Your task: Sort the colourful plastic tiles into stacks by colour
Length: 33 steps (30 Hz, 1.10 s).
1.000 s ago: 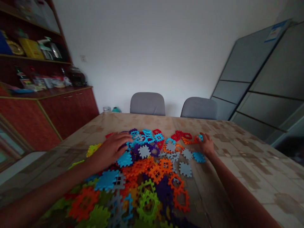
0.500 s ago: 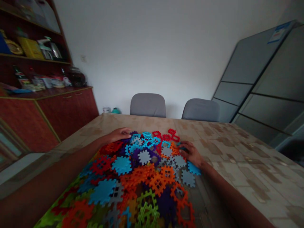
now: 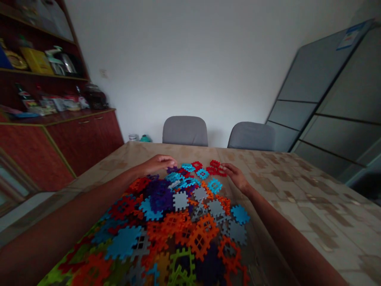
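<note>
A large heap of plastic interlocking pieces with toothed edges covers the near middle of the table. My left hand (image 3: 160, 163) is at the far left edge of the heap, fingers loosely bent, beside a purple piece (image 3: 172, 170). At the far right, the fingertips of my right hand (image 3: 236, 176) touch a cluster of red pieces (image 3: 214, 169). Between the hands lie light blue window pieces (image 3: 202, 173). Closer in are a dark purple clump (image 3: 160, 195), a grey square piece (image 3: 180, 201), orange window pieces (image 3: 199, 240) and a green frame piece (image 3: 182, 264).
The table (image 3: 297, 190) has a patterned cover. Two grey chairs (image 3: 185, 131) stand behind it against the wall. To the left is a red-brown cabinet (image 3: 86, 137) with loaded shelves; a grey refrigerator (image 3: 306, 79) stands at the right.
My left hand has moved right and slightly farther away. My right hand has shifted away from me to the red pieces. Pieces between them have shifted, and a purple clump now shows on top.
</note>
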Each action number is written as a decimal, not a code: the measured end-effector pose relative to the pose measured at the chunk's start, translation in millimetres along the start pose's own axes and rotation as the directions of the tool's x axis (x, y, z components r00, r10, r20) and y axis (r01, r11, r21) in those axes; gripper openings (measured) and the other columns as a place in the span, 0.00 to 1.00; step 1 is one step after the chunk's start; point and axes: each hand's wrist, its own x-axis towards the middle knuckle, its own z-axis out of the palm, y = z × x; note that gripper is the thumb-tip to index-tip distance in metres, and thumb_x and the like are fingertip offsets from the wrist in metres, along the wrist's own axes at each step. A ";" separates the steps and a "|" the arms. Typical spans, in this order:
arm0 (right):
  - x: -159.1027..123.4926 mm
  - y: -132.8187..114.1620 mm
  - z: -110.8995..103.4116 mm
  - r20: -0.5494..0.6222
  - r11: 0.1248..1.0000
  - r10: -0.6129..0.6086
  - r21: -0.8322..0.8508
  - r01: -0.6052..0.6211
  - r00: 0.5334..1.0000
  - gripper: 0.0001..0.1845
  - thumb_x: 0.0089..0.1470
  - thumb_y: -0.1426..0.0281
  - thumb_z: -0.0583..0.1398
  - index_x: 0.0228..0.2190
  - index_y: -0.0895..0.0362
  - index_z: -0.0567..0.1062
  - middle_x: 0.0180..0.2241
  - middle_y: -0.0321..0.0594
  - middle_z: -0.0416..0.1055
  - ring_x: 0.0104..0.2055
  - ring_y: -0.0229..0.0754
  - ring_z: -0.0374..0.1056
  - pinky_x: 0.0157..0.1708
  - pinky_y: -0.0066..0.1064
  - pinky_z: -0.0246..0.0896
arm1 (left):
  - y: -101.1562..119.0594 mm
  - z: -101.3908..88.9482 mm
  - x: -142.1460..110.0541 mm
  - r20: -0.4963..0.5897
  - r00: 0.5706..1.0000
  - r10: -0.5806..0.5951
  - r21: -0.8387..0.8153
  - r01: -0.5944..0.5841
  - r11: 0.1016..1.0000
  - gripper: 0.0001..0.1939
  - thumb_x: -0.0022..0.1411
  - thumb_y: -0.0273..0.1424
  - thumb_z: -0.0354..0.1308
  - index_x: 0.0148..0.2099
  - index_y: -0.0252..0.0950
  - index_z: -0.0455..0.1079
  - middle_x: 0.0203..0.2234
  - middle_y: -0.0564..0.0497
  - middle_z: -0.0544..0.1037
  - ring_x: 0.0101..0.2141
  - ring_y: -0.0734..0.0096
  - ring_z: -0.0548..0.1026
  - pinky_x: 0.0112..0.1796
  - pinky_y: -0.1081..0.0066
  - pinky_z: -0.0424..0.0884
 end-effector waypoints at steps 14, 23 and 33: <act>62.0 -11.7 66.2 0.316 0.991 0.033 -0.135 0.011 0.948 0.17 0.66 0.63 0.62 0.53 0.56 0.73 0.55 0.46 0.70 0.52 0.49 0.71 0.50 0.48 0.70 | -33.8 16.0 59.2 -0.046 0.996 -0.074 0.084 0.078 0.993 0.18 0.71 0.35 0.62 0.59 0.36 0.68 0.55 0.44 0.73 0.50 0.55 0.76 0.48 0.51 0.76; 33.7 -49.7 69.5 0.488 0.982 -0.081 0.186 -0.013 0.869 0.19 0.66 0.59 0.60 0.53 0.56 0.74 0.56 0.47 0.71 0.55 0.51 0.70 0.55 0.52 0.66 | 0.2 46.2 63.1 0.127 0.992 0.004 0.007 -0.005 1.000 0.16 0.72 0.38 0.60 0.56 0.35 0.70 0.49 0.45 0.76 0.43 0.60 0.79 0.43 0.56 0.78; -51.5 -108.2 -10.9 0.636 0.895 -0.171 0.420 -0.151 0.753 0.31 0.61 0.46 0.60 0.57 0.52 0.73 0.53 0.46 0.76 0.51 0.50 0.75 0.56 0.48 0.67 | 65.7 50.9 -32.6 0.276 0.941 0.196 0.038 -0.215 0.976 0.21 0.69 0.47 0.59 0.54 0.36 0.74 0.40 0.47 0.83 0.42 0.61 0.81 0.47 0.62 0.76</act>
